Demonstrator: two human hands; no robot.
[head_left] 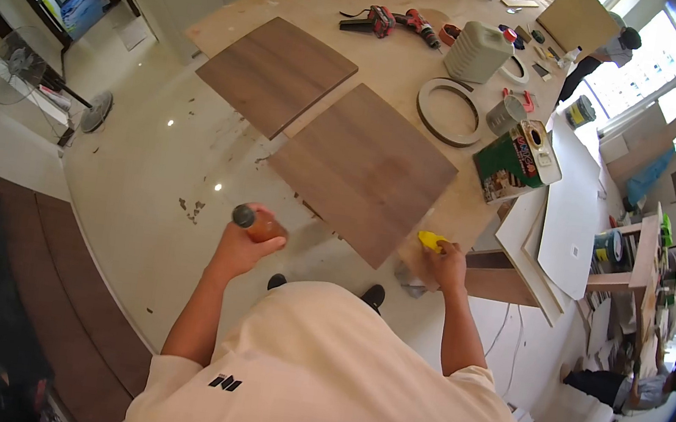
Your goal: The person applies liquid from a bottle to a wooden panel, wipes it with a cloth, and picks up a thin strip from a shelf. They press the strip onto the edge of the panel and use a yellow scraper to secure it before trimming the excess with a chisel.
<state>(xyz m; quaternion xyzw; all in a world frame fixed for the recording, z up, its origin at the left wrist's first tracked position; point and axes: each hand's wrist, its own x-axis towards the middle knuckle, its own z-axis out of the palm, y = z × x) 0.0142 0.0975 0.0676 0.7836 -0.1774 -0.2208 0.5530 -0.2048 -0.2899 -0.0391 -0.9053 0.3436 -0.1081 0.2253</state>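
Observation:
My left hand (243, 248) is wrapped round a bottle (267, 226) with orange-brown contents and a dark cap, held over the floor left of the table. My right hand (448, 267) grips a small bright yellow piece (431, 240) at the table's near edge; its exact kind is hard to make out. Between my hands, a little farther off, lies a brown wood-grain panel (364, 172), with a darker patch toward its right side. A second brown panel (277, 75) lies beyond it to the left. Both jut past the table's edge.
On the table (376, 54) stand a green tin (506, 165), a grey can (506, 114), a plastic jug (474, 51), a roll of edging (449, 110) and a red cordless drill (418, 27). White boards (569, 216) lean at right. A fan (20, 67) stands left. Other people are farther off.

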